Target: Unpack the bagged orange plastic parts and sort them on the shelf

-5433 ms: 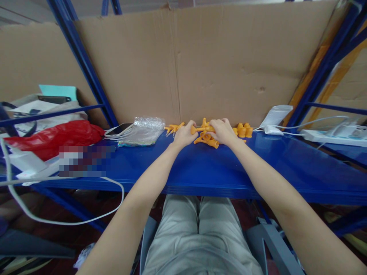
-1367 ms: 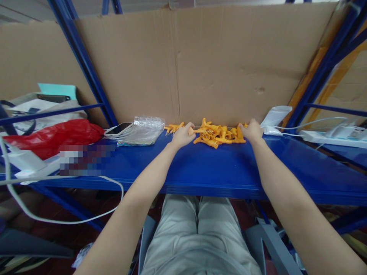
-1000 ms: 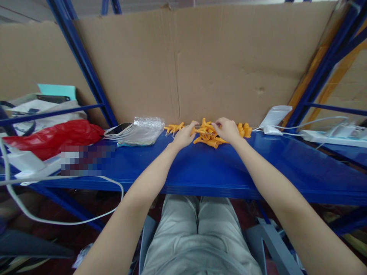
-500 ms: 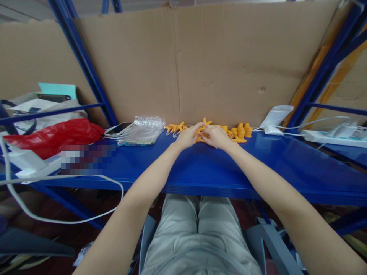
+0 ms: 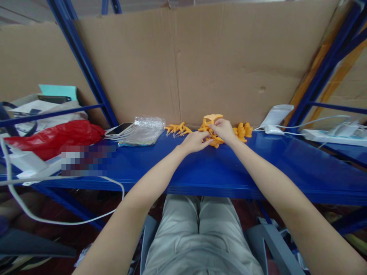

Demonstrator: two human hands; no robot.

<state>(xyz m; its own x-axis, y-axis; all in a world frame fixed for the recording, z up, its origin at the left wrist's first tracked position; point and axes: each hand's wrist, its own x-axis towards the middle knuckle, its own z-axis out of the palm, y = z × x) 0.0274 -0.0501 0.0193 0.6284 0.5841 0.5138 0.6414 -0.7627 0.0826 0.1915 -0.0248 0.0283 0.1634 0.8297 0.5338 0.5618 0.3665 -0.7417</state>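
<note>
A heap of small orange plastic pieces (image 5: 212, 142) lies at the back of the blue shelf (image 5: 200, 168), against the cardboard wall. My right hand (image 5: 223, 130) is pinched on one orange piece (image 5: 212, 117) and holds it raised above the heap. My left hand (image 5: 195, 141) rests at the heap's left side with fingers curled on the pieces. More orange pieces (image 5: 175, 129) lie to the left and a few upright ones (image 5: 243, 130) stand to the right.
A clear plastic bag (image 5: 143, 130) and a phone (image 5: 119, 129) lie left of the pieces, then a red bag (image 5: 54, 137). A white pouch (image 5: 276, 114), cables and a power strip (image 5: 329, 137) sit at the right. Blue rack posts flank the cardboard backing (image 5: 218, 61).
My right hand has lifted one orange piece up out of the heap. My left hand has shifted slightly right along the heap.
</note>
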